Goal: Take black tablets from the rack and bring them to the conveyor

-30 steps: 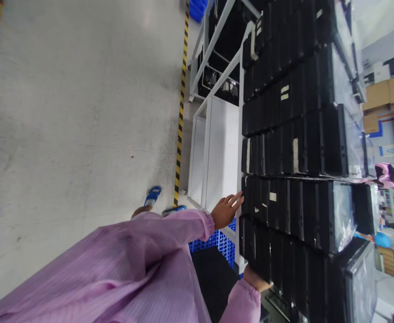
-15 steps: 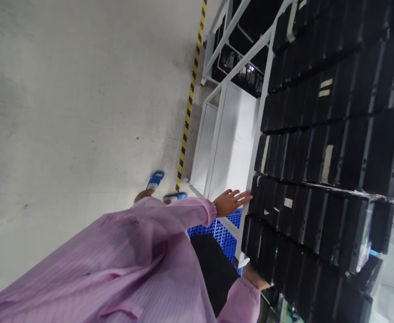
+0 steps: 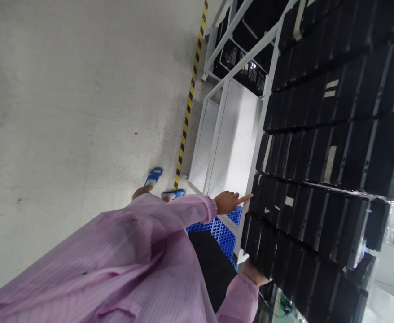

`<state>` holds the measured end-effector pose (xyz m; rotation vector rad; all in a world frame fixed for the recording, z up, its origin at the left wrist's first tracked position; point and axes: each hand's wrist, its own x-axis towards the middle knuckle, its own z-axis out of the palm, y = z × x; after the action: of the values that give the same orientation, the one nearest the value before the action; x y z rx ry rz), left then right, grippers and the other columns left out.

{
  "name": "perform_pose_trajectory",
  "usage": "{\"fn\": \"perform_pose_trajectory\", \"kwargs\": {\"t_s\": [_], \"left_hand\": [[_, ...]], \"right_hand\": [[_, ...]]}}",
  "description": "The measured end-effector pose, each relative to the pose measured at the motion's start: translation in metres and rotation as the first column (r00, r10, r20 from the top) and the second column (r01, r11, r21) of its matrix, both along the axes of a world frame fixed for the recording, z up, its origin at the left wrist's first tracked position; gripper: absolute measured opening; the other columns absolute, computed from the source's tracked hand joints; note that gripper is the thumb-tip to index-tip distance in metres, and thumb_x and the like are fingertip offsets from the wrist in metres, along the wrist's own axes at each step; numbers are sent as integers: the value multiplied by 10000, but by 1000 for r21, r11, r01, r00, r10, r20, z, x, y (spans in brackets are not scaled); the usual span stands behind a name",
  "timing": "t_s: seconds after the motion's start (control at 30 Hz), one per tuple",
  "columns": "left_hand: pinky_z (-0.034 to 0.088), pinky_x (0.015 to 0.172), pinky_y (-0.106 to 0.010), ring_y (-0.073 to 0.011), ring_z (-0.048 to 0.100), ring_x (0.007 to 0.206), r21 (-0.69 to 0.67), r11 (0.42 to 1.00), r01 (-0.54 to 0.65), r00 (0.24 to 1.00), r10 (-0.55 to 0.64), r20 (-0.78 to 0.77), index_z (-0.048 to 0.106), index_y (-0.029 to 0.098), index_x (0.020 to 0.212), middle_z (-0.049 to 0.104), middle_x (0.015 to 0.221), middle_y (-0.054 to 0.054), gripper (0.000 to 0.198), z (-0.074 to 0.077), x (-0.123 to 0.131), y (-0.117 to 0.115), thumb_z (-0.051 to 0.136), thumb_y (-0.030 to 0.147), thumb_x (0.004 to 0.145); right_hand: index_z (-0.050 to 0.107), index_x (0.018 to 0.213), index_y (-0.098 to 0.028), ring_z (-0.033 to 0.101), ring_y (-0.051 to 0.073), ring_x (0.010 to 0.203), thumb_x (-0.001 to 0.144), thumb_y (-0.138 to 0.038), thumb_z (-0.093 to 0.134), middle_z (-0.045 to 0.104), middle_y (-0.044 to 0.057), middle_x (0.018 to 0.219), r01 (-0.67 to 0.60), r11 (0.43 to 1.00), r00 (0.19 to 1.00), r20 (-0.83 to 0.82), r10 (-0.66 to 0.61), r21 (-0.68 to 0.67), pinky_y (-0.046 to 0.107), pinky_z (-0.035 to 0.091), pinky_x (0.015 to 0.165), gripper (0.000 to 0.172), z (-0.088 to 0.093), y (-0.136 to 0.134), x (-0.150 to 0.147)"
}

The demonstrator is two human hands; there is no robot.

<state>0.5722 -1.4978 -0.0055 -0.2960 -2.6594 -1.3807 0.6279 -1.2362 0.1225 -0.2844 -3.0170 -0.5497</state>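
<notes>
The view is turned sideways, with the floor on the left. Stacks of black trays (image 3: 318, 179) stand on a white metal cart (image 3: 232, 134). My left hand (image 3: 229, 202) holds nothing; its index finger points out and touches the edge of a tray stack (image 3: 267, 197), while the other fingers are curled in. My right hand (image 3: 252, 273) sits lower, against the bottom of the nearest tray stack (image 3: 284, 260). Its fingers are hidden behind the trays and seem to grip them. Both arms are in pink sleeves (image 3: 133, 260).
A blue plastic pallet (image 3: 222, 231) lies under the cart. A yellow-and-black floor stripe (image 3: 186, 112) runs along the grey concrete floor (image 3: 65, 112). My blue slippers (image 3: 154, 176) stand by the stripe. Another white rack (image 3: 224, 31) with dark parts stands farther along.
My left hand's fingers were spread on the stack edge; they have curled in, leaving only the index finger pointing at the trays. The view has shifted slightly; my right hand has stayed in place.
</notes>
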Motion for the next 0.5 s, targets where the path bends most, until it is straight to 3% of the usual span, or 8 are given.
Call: {"fn": "perform_pose_trajectory", "kwargs": {"t_s": [0.1, 0.27, 0.5], "left_hand": [[526, 780, -379, -248, 709, 912, 11, 1000, 2, 999, -2, -35, 31, 236, 1677, 684, 1184, -115, 832, 6, 2, 1, 443, 115, 965], [514, 680, -360, -254, 717, 779, -39, 998, 53, 998, -52, 30, -26, 241, 1676, 719, 999, -68, 911, 12, 4, 5, 480, 98, 932], [516, 698, -321, -226, 732, 811, -13, 1000, -1, 999, 0, -54, 6, 286, 1669, 726, 993, -50, 865, 32, 3, 1, 500, 145, 973]], "right_hand": [[823, 1122, -260, 631, 345, 1215, 723, -141, 645, 745, 94, 1233, 7, 1000, 1000, -1, -8, -4, 454, 530, 873, 453, -1, 2, 0], [825, 1114, -228, 629, 351, 1213, 716, -133, 637, 740, 106, 1235, 39, 999, 999, -16, -39, -34, 452, 528, 875, 450, -2, -1, -2], [817, 1079, -157, 600, 382, 1251, 810, -147, 600, 719, 168, 1219, 47, 994, 999, -8, -48, -99, 489, 543, 872, 345, 2, -8, -1]]}}
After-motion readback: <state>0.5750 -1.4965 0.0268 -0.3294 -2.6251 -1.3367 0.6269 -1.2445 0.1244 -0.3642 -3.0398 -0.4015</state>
